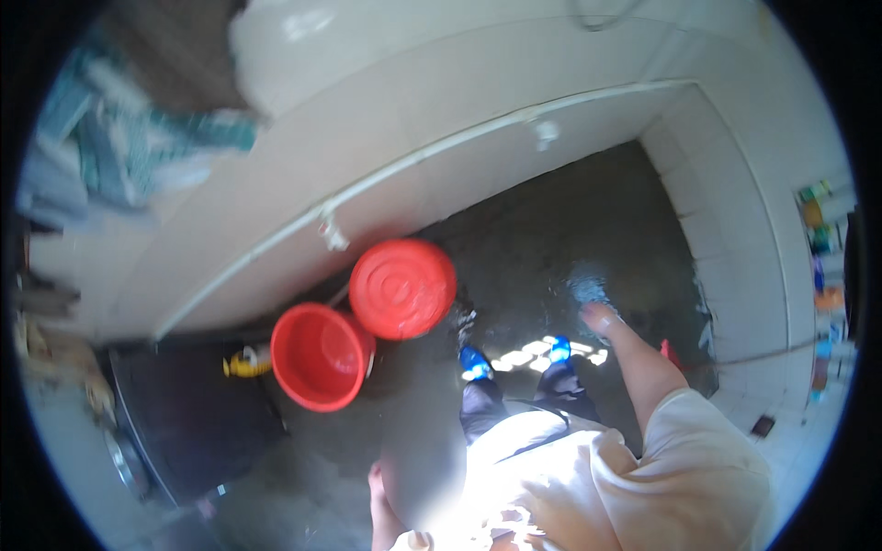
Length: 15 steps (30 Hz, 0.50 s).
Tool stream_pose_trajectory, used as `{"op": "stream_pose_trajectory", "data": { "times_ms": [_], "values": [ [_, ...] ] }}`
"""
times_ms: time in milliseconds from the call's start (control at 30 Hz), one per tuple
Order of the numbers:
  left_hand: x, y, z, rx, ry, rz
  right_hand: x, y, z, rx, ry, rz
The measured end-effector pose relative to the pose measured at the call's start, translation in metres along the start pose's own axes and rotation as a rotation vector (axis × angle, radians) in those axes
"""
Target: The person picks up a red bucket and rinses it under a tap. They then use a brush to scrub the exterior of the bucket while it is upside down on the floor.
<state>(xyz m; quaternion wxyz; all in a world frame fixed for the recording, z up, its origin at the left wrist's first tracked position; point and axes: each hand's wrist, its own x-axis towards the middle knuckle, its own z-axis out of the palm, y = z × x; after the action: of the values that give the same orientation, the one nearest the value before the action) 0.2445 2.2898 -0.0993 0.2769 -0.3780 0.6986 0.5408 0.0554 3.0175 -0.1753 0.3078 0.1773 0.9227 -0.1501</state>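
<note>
My right hand (598,321) hangs over the wet dark floor (537,248), with a pale band near the wrist. Its fingers are too blurred to tell apart, and I make out nothing held in it. At the bottom of the view, my left hand (383,506) is low beside my pale top, partly cut off by the frame. Ahead and to the left, a red bucket (320,358) shows its hollow inside. Touching or nearly touching it is a red round plastic piece (402,289) with concentric rings, a lid or an upturned base. Both hands are apart from them.
Against the left wall stands a dark-topped box-like unit (200,406), with a yellow object (247,363) by it. A white pipe (427,153) with taps (333,234) runs along the wall. Clothes (131,138) hang at upper left; bottles (823,237) line the right wall.
</note>
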Motion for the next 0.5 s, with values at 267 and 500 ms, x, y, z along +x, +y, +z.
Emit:
{"op": "stream_pose_trajectory", "data": {
  "times_ms": [267, 500],
  "values": [
    [0.018, 0.122, 0.092, 0.262, -0.049, -0.181, -0.306, 0.35, 0.085, 0.414, 0.213, 0.957],
    [0.007, 0.381, 0.254, 0.233, -0.17, 0.593, -0.359, 0.312, 0.23, 0.799, 0.082, 0.831]
  ]
}}
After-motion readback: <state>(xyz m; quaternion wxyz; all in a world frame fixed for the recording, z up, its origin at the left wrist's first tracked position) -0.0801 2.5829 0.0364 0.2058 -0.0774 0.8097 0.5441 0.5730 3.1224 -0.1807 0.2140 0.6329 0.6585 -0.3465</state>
